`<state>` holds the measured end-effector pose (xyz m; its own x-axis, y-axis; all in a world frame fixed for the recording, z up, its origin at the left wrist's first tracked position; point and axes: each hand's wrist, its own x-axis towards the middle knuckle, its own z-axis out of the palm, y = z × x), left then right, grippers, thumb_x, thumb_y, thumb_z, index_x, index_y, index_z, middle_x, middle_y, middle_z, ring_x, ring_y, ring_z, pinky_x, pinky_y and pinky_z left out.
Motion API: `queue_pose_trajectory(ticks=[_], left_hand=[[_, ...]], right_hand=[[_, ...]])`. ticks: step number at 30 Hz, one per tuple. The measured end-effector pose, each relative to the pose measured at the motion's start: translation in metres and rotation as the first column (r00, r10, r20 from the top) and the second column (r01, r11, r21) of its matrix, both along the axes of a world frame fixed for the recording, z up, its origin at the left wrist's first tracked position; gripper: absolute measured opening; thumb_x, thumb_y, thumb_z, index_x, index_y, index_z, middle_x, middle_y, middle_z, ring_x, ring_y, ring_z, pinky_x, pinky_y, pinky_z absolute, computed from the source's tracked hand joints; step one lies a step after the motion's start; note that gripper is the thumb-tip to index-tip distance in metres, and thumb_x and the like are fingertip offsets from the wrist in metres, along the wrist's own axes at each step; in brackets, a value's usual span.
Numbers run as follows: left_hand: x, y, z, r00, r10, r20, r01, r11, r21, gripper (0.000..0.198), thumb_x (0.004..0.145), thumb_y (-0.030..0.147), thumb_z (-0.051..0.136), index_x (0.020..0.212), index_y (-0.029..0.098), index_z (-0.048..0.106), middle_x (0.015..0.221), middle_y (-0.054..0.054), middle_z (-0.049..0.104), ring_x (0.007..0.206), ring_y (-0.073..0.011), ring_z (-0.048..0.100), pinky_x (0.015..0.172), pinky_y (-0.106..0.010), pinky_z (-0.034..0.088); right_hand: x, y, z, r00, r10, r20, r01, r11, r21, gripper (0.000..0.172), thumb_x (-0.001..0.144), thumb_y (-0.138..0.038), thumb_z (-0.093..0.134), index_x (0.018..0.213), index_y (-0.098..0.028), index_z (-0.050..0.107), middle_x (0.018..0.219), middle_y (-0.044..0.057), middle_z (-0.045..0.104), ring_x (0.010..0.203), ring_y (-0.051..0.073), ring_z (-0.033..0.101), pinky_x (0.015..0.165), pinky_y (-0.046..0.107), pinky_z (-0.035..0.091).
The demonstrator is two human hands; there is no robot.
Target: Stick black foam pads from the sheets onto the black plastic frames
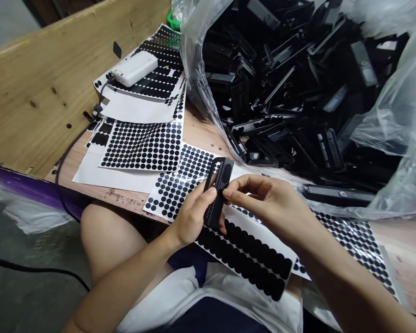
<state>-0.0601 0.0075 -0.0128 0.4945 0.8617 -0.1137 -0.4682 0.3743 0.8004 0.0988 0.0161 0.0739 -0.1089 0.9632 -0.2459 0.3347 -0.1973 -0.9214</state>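
My left hand (193, 213) is closed around a flat black plastic part (217, 199) with a carbon-weave pattern and a slot-like frame along one side. It is tilted upright above the table edge. At its right side my right hand (260, 194) pinches thumb and forefinger together. Whatever is between those fingertips is hidden or too small to name. Beneath both hands lies a sheet of large black round stickers (249, 252), its near end jutting over my lap. A sheet of small black dots (173, 192) spreads out to the left of my left hand.
A clear plastic bag (201, 78) full of similar black parts (298, 83) stands at the back right. More sticker sheets (142, 145) are stacked on the left, with a white power bank (135, 68) and black cable (58, 173). A wooden board (55, 78) borders the table.
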Motion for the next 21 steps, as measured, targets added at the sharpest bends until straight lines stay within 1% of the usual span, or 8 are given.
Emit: queue_pose_trajectory(ticks=[7,10,13,15,16,18,20,21], left_hand=[[0.0,-0.001,0.0,1.0,-0.009,0.007,0.009,1.0,-0.012,0.046,0.102,0.049,0.05,0.136,0.018,0.053,0.064,0.003,0.064,0.053,-0.0139,0.063,0.054,-0.024,0.055],[0.0,-0.001,0.001,1.0,-0.008,-0.005,0.007,1.0,-0.008,0.044,0.101,0.052,0.051,0.129,0.018,0.056,0.063,0.003,0.063,0.052,-0.0134,0.062,0.053,-0.023,0.054],[0.001,0.001,0.004,0.999,0.015,-0.044,-0.014,1.0,0.015,0.042,0.097,0.055,0.059,0.119,0.019,0.059,0.065,0.004,0.061,0.051,-0.0122,0.06,0.051,-0.023,0.054],[0.001,0.002,0.006,0.998,0.041,-0.049,-0.04,0.999,0.016,0.039,0.094,0.054,0.064,0.11,0.018,0.059,0.073,0.002,0.062,0.05,-0.0111,0.06,0.049,-0.024,0.055],[0.001,0.002,0.007,0.998,0.045,-0.039,-0.045,0.999,0.013,0.037,0.093,0.053,0.065,0.107,0.018,0.059,0.079,0.001,0.064,0.051,-0.0106,0.06,0.049,-0.025,0.056],[0.0,0.003,0.009,1.0,0.029,-0.009,-0.029,0.999,0.014,0.033,0.095,0.05,0.064,0.104,0.018,0.058,0.09,-0.001,0.066,0.052,-0.0102,0.062,0.05,-0.026,0.058],[-0.001,0.004,0.01,1.0,0.017,0.015,-0.018,1.0,0.02,0.031,0.096,0.048,0.062,0.103,0.018,0.057,0.092,-0.002,0.066,0.052,-0.0101,0.063,0.052,-0.027,0.059],[-0.001,0.004,0.011,0.999,0.027,0.025,-0.028,1.0,0.015,0.031,0.097,0.047,0.061,0.102,0.017,0.058,0.091,-0.001,0.066,0.052,-0.0102,0.063,0.053,-0.028,0.06]], right_hand=[[-0.003,-0.002,0.001,0.992,0.008,0.125,-0.021,0.994,0.103,0.025,0.082,-0.044,0.076,0.074,-0.021,0.071,0.069,0.002,0.073,0.064,0.018,0.067,0.065,0.03,0.052],[-0.004,-0.004,0.003,0.981,0.035,0.192,-0.059,0.991,0.121,0.021,0.085,-0.04,0.071,0.075,-0.022,0.068,0.068,0.002,0.072,0.064,0.018,0.066,0.065,0.031,0.051],[-0.005,-0.003,0.003,0.985,0.068,0.16,-0.086,0.99,0.109,0.021,0.085,-0.041,0.072,0.08,-0.024,0.061,0.069,0.001,0.07,0.066,0.019,0.067,0.065,0.031,0.052],[-0.001,0.002,0.0,0.987,0.08,0.138,-0.097,0.988,0.12,0.025,0.085,-0.044,0.072,0.084,-0.025,0.057,0.075,0.001,0.07,0.069,0.021,0.067,0.065,0.033,0.053],[0.004,0.007,-0.002,0.983,0.036,0.18,-0.065,0.985,0.159,0.024,0.087,-0.046,0.07,0.086,-0.025,0.058,0.078,0.003,0.07,0.071,0.022,0.067,0.065,0.034,0.053],[0.021,0.021,-0.007,0.902,-0.19,0.389,0.056,0.942,0.331,0.023,0.09,-0.046,0.065,0.089,-0.024,0.061,0.089,0.008,0.071,0.082,0.026,0.066,0.07,0.039,0.052],[0.044,0.036,-0.013,0.68,-0.439,0.587,0.097,0.848,0.521,0.024,0.087,-0.046,0.069,0.092,-0.022,0.066,0.101,0.014,0.072,0.1,0.034,0.062,0.081,0.048,0.05],[0.055,0.042,-0.014,0.595,-0.473,0.65,0.068,0.835,0.546,0.026,0.083,-0.046,0.073,0.091,-0.022,0.068,0.106,0.016,0.072,0.107,0.039,0.06,0.086,0.053,0.048]])
